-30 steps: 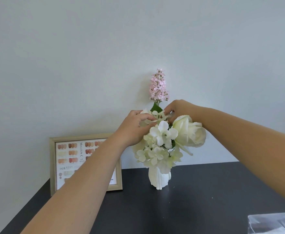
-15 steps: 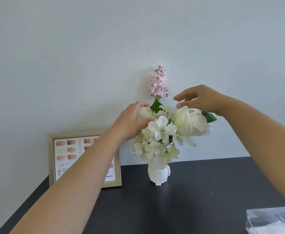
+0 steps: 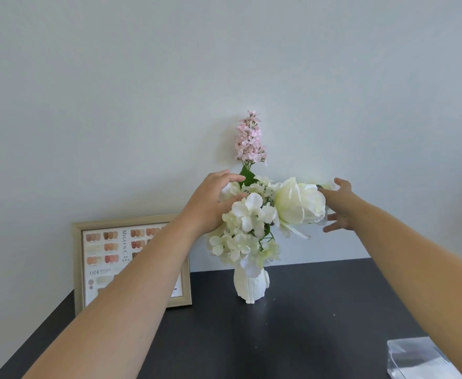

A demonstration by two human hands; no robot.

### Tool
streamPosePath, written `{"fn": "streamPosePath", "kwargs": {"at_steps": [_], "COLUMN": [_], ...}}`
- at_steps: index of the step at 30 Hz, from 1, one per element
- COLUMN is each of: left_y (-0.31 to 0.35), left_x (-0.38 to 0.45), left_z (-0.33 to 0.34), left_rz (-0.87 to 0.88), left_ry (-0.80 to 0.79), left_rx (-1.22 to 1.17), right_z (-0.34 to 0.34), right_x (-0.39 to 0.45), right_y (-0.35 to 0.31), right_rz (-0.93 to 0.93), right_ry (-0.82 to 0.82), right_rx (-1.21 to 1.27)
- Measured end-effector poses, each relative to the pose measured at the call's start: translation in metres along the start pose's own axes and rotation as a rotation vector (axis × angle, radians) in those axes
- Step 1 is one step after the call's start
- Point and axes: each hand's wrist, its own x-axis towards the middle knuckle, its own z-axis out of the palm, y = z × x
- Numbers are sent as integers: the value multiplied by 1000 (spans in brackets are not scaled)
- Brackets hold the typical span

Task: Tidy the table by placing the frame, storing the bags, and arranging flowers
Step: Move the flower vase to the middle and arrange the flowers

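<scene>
A white ribbed vase (image 3: 250, 287) stands on the dark table (image 3: 292, 337) near the wall. It holds white hydrangea blooms (image 3: 240, 231), a large white rose (image 3: 299, 205) and a tall pink flower spike (image 3: 250, 138). My left hand (image 3: 213, 203) cups the left side of the bouquet, fingers curled over a white bloom. Behind and to the right of the rose, my right hand (image 3: 339, 209) has its fingers spread and touches the petals and a leaf there. A gold picture frame (image 3: 131, 262) with colour swatches leans upright against the wall, left of the vase.
A clear plastic bag or box (image 3: 424, 359) lies at the table's front right corner. The table's left edge runs diagonally at lower left. A plain pale wall stands close behind the vase and frame.
My right hand left the top centre of the bouquet, lifted, then went down behind the rose on the right with fingers spread. My left hand stayed on the left blooms.
</scene>
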Motion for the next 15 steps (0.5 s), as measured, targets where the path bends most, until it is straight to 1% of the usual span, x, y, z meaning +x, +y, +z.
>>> {"fn": "streamPosePath", "kwargs": {"at_steps": [2, 4, 7, 15], "left_y": [-1, -2, -3, -5], "left_x": [0, -1, -3, -7], "left_z": [0, 0, -2, -2], "left_rz": [-7, -11, -14, -27], "left_ry": [-7, -14, -6, -6], "left_rx": [7, 11, 20, 40], "right_z": [3, 5, 6, 4], "right_x": [2, 6, 10, 7], "right_y": [3, 5, 3, -21], "right_rz": [38, 49, -18, -205], "right_ry": [28, 19, 23, 59], "right_rx": [28, 114, 224, 200]}}
